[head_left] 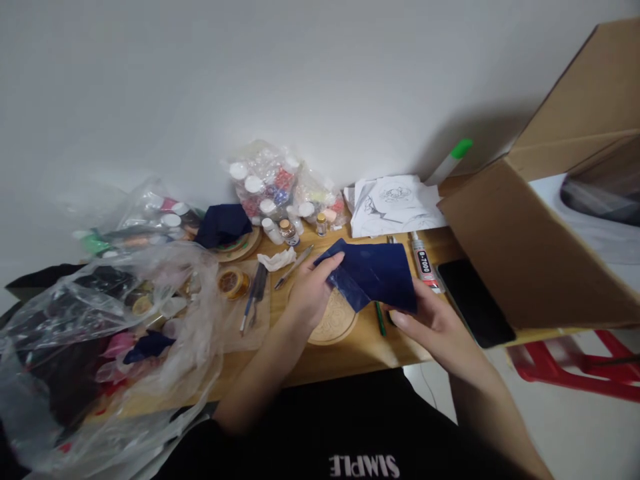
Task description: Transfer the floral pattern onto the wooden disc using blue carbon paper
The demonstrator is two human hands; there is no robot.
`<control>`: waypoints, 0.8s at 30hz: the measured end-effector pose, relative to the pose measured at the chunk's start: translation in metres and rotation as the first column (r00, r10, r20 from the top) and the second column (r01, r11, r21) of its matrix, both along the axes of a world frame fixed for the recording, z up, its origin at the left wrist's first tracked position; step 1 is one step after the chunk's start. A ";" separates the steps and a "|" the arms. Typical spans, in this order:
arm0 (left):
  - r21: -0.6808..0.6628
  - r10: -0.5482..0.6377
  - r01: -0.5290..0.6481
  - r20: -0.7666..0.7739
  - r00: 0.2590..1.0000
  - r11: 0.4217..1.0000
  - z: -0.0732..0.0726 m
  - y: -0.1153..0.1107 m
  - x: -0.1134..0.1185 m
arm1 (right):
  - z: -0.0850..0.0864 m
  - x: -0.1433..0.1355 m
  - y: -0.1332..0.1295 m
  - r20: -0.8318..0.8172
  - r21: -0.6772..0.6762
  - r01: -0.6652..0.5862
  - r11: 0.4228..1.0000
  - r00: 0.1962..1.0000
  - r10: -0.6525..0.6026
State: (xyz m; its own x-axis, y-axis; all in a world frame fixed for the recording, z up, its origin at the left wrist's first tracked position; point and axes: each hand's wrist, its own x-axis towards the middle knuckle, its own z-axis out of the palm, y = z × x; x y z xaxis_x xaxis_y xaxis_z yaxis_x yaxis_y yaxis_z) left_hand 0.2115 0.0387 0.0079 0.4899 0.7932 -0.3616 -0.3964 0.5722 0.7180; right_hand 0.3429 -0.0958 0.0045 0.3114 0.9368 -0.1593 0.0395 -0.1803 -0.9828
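Note:
Between my hands, above the table, is a folded or overlapping piece of dark blue carbon paper [380,270] with pale creases and smudges. My left hand [315,283] pinches its left part, thumb on top. At its lower right corner, my right hand [430,320] grips the edge between thumb and fingers. Below the paper lies a round wooden disc [333,321] with a line pattern on its face, partly covered by the paper and my left hand. A green pen [381,320] rests on the table just beneath the paper.
At right stand a B-7000 glue tube [424,262], a black phone [475,303] and an open cardboard box [545,247]. Drawing sheets [395,203] lean at the wall beside bags of bottles [270,183]. Left are an amber jar [233,283], brushes [254,297] and a large plastic bag [115,333].

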 end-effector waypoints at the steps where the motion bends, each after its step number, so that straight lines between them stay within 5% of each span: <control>1: -0.023 0.001 -0.001 0.004 1.000 1.000 -0.001 0.000 0.000 | 0.000 0.000 0.004 -0.017 -0.034 0.024 0.999 1.000 -0.024; 5: -0.136 0.014 -0.013 0.008 1.000 0.991 -0.003 0.005 -0.001 | -0.007 0.005 0.015 -0.096 -0.142 0.064 0.988 0.992 -0.078; 13: -0.211 0.094 -0.096 -0.019 0.995 0.973 -0.004 0.013 -0.010 | -0.039 0.038 0.012 -0.066 -0.222 0.413 0.883 0.898 -0.436; 16: -0.192 0.051 -0.049 0.009 0.999 0.980 -0.005 0.012 -0.012 | -0.050 0.048 0.003 0.111 -0.233 0.527 0.818 0.850 -0.516; 20: -0.176 -0.079 0.090 0.065 0.995 0.980 -0.006 0.010 -0.014 | -0.044 0.043 -0.005 0.483 -0.072 0.691 0.719 0.655 -0.581; 21: -0.161 -0.105 0.117 0.082 0.991 0.980 -0.006 0.010 -0.015 | -0.039 0.039 -0.005 0.470 -0.048 0.672 0.739 0.668 -0.577; 24: -0.114 -0.160 0.175 0.134 0.978 0.978 -0.008 0.007 -0.014 | -0.020 0.022 0.007 0.180 -0.052 0.433 0.900 0.891 -0.418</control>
State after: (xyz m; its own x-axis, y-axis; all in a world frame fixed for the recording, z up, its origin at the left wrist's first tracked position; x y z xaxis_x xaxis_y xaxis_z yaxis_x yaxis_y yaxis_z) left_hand 0.1974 0.0454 0.0000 0.6588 0.6487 -0.3809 -0.3684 0.7197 0.5886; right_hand 0.3644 -0.0887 -0.0154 0.7051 0.6932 -0.1494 0.0947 -0.3008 -0.9490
